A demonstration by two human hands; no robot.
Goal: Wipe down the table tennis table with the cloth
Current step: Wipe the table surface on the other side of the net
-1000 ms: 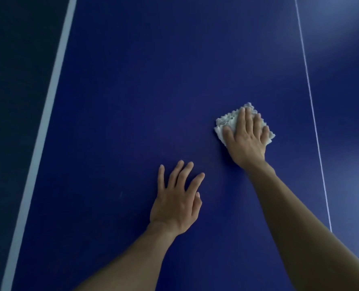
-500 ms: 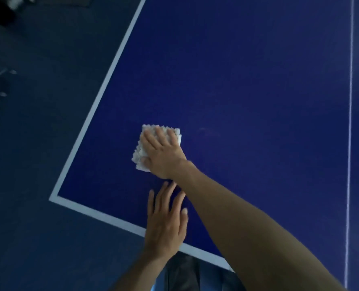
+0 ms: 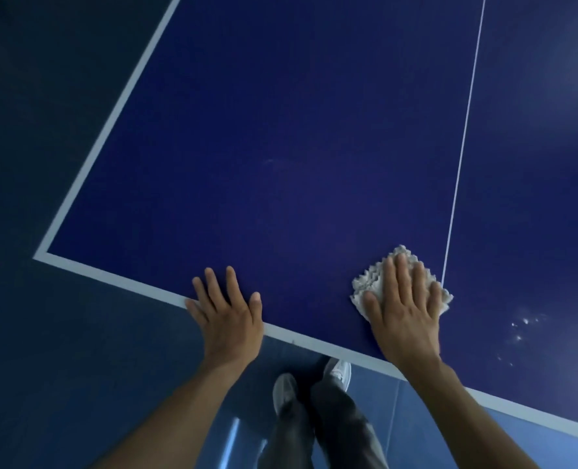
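The dark blue table tennis table (image 3: pixel 280 147) fills most of the view, with its white border running along the near end and the left side. A small white folded cloth (image 3: pixel 372 282) lies on it near the front edge, just left of the thin white centre line (image 3: pixel 463 137). My right hand (image 3: pixel 403 309) presses flat on the cloth with straight fingers. My left hand (image 3: pixel 228 316) rests flat on the table's near edge, fingers spread, holding nothing.
The table's near left corner (image 3: pixel 40 255) borders dark floor. Below the front edge I see my own legs and shoes (image 3: pixel 314 394) on blue flooring. A few small white specks (image 3: pixel 522 324) sit on the table right of the centre line.
My right hand has slid the cloth from near the left side rightward to beside the centre line. My left hand has shifted to the near edge, uncrossed from the right arm.
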